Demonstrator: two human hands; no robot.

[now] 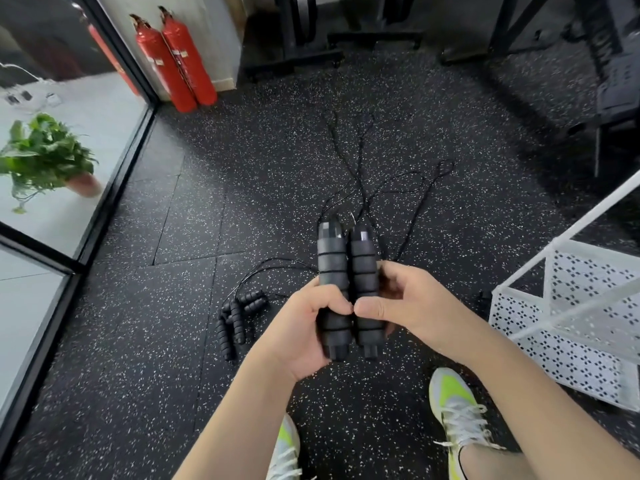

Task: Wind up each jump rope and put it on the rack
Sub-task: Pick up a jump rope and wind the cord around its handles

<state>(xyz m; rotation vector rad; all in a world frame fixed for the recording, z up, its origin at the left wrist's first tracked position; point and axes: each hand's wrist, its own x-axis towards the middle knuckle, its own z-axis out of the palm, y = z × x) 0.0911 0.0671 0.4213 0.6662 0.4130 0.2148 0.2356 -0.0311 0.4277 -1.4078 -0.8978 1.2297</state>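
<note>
While the cord (360, 174) trails on the floor (173, 237), my left hand (304, 327) and right hand (412, 303) each grip one handle (332, 268).

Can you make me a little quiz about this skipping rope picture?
1. True or false: the two handles are held side by side.
2. What lies on the floor left of the hands: A) more rope handles, B) a ball, C) a towel?
3. Fill in: the held rope's cord trails across the ____.

Key: 1 true; 2 A; 3 floor. The left hand and right hand each hold one handle.
</note>
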